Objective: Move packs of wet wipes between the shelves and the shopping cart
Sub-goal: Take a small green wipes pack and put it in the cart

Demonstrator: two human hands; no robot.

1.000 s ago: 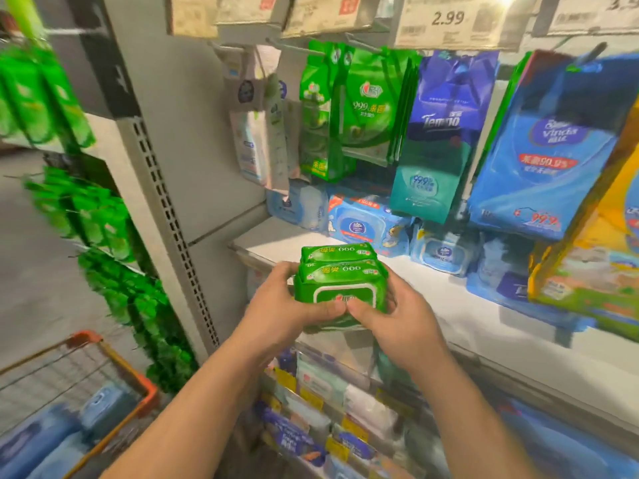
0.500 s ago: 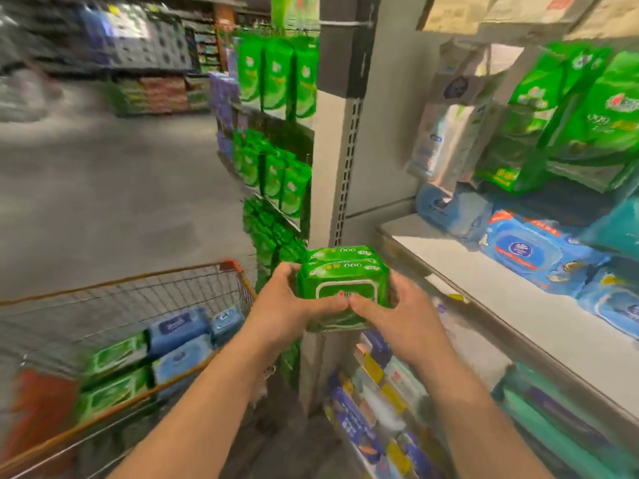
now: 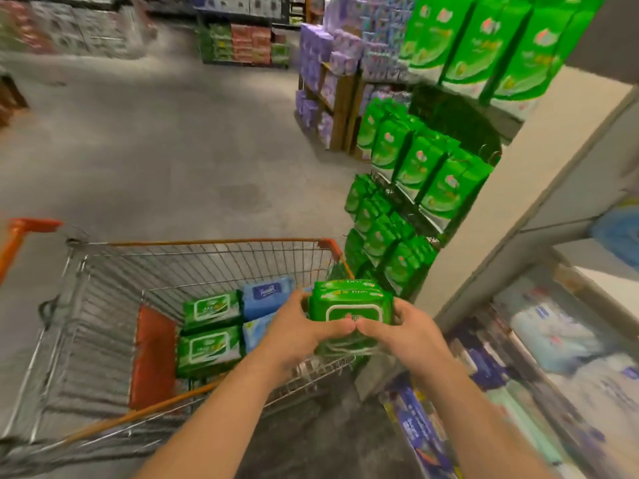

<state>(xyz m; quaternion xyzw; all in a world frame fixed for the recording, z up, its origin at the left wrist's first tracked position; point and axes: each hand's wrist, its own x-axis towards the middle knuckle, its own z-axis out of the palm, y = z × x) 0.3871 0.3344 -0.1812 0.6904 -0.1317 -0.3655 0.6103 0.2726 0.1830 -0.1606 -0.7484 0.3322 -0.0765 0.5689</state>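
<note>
A bundle of green wet wipe packs [image 3: 351,305] sits between my two hands, held over the right front corner of the shopping cart [image 3: 207,242]. My left hand [image 3: 297,331] grips its left side and my right hand [image 3: 411,335] grips its right side, thumbs meeting at the front. Inside the cart lie two green wipe packs [image 3: 209,347] and blue wipe packs [image 3: 266,293], partly hidden by my left hand. The shelves [image 3: 608,285] with blue packs are at the right edge, blurred.
The cart has orange trim and an orange flap [image 3: 154,354] in its basket. Hanging green packs [image 3: 415,188] fill the shelf end just right of the cart. A grey upright post [image 3: 508,209] stands beside my right hand. Open grey floor [image 3: 155,150] stretches beyond the cart.
The view has swung left from the shelves to the cart. Both hands have carried the green bundle away from the shelf and down to the cart's right front corner.
</note>
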